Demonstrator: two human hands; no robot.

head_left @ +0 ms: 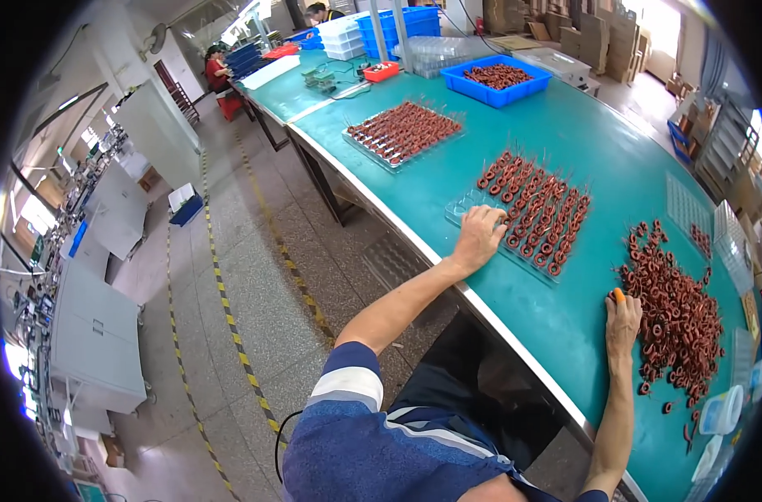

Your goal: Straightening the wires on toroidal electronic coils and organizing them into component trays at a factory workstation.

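One long green table point(527, 330) with a pale edge fills the right of the scene, running from near us toward the far end of the room. To its left, the speckled floor point(268, 305) carries yellow-and-black tape point(223, 310), and grey cabinets point(105, 326) stand farther left. A person in red point(217, 69) is beside the table's far end.

On the table we see two clear trays: the far tray point(368, 158) holds packed rows of red-brown rings point(407, 130), and the near tray point(459, 209) holds more rows, with bare pockets at its left. Beyond them, a blue bin point(500, 96) holds further rings. On the right, a loose pile of rings point(678, 322) lies straight on the table.

Our left hand point(479, 237) rests at the near tray's left edge, fingers bent; we cannot tell whether it grasps anything. Our right hand point(623, 324) curls at the pile's left edge, something orange point(619, 294) at its fingertips; whether it grips a ring we cannot tell.
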